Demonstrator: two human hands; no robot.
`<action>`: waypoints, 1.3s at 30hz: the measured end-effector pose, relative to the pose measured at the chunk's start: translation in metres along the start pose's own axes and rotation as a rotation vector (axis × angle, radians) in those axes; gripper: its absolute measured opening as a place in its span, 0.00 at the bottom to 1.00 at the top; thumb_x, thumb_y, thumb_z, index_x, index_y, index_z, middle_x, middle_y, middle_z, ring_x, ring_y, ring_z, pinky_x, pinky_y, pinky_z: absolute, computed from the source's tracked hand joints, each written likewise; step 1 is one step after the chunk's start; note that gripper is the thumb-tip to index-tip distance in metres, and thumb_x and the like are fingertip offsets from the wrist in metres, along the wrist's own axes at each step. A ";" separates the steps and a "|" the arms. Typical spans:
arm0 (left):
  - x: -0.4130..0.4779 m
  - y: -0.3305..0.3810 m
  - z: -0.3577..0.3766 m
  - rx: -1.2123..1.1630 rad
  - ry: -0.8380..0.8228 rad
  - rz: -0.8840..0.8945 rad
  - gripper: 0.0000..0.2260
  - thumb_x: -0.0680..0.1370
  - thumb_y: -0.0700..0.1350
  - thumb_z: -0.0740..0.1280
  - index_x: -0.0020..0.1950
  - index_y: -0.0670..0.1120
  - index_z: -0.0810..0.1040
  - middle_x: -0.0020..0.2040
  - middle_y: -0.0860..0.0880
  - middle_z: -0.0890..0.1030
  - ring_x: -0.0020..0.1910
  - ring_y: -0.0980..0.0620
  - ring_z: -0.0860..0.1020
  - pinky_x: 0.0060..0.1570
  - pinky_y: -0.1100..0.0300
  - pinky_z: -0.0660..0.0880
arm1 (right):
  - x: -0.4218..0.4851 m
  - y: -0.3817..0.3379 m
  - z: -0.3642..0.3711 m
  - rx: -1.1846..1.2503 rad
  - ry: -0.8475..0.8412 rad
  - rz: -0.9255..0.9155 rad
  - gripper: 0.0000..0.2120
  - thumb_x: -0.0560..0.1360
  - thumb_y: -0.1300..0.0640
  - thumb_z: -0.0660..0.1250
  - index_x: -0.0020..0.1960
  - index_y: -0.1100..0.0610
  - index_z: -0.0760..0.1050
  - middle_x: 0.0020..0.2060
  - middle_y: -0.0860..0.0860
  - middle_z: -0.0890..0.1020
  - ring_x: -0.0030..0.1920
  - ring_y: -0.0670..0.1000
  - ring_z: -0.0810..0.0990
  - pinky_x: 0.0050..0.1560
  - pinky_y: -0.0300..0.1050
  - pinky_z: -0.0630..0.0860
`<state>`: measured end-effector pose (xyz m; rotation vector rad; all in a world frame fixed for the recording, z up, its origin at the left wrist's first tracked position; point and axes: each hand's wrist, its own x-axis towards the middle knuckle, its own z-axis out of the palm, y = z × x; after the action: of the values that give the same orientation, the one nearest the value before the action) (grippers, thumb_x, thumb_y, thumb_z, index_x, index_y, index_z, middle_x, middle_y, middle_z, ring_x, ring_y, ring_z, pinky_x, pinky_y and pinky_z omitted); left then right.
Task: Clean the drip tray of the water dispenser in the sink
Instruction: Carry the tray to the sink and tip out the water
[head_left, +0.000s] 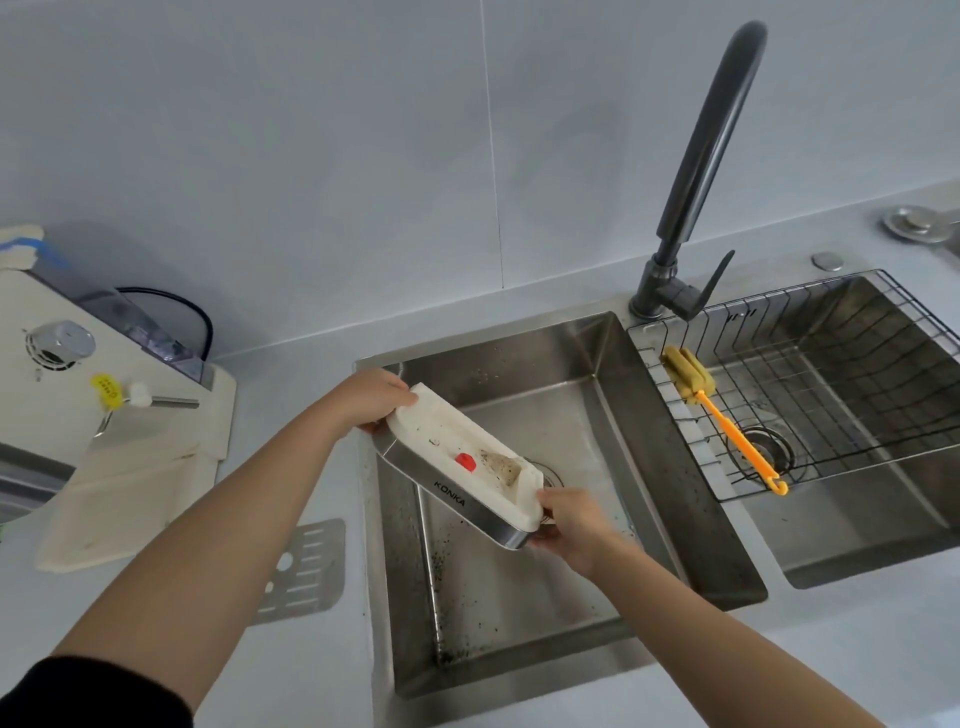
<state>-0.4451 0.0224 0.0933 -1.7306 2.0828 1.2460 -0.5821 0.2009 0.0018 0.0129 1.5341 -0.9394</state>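
Observation:
The drip tray (447, 441) is a white plastic tray with a steel front marked KONKA and a small red float inside. It is tilted over the left sink basin (519, 597), its right end lower and holding a little dirty water. My left hand (371, 402) grips the tray's upper left end. My right hand (571, 522) holds its lower right corner. The water dispenser (78, 374) stands on the counter at the left. The tray's metal grille (306, 571) lies flat on the counter beside the sink.
A dark faucet (696, 171) rises behind the divider between the basins. The right basin (857, 519) holds a wire rack (810, 395) with a yellow-orange sponge brush (727, 421). Dark specks dot the left basin's floor. A tiled wall stands behind.

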 end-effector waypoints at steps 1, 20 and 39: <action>0.003 0.004 -0.001 0.021 -0.006 -0.011 0.12 0.77 0.42 0.60 0.56 0.39 0.77 0.47 0.43 0.75 0.42 0.46 0.73 0.35 0.61 0.70 | -0.001 0.000 0.001 0.021 -0.008 0.019 0.15 0.77 0.67 0.55 0.63 0.68 0.70 0.37 0.56 0.76 0.35 0.54 0.77 0.26 0.45 0.76; 0.027 0.058 0.029 0.419 0.039 -0.064 0.13 0.75 0.44 0.54 0.30 0.44 0.66 0.35 0.47 0.70 0.31 0.49 0.71 0.35 0.60 0.70 | 0.016 0.032 0.012 0.292 -0.296 0.368 0.16 0.80 0.63 0.48 0.49 0.66 0.75 0.29 0.62 0.84 0.28 0.59 0.84 0.24 0.50 0.80; 0.013 -0.001 0.046 -0.096 -0.183 -0.021 0.42 0.60 0.75 0.61 0.64 0.46 0.75 0.73 0.43 0.65 0.71 0.43 0.64 0.71 0.46 0.56 | 0.016 0.013 -0.013 0.243 -0.167 0.158 0.24 0.71 0.37 0.63 0.48 0.58 0.73 0.35 0.53 0.74 0.32 0.49 0.72 0.20 0.34 0.72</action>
<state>-0.4652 0.0438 0.0562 -1.6033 1.9262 1.4600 -0.5902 0.2086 -0.0203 0.2214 1.2405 -0.9695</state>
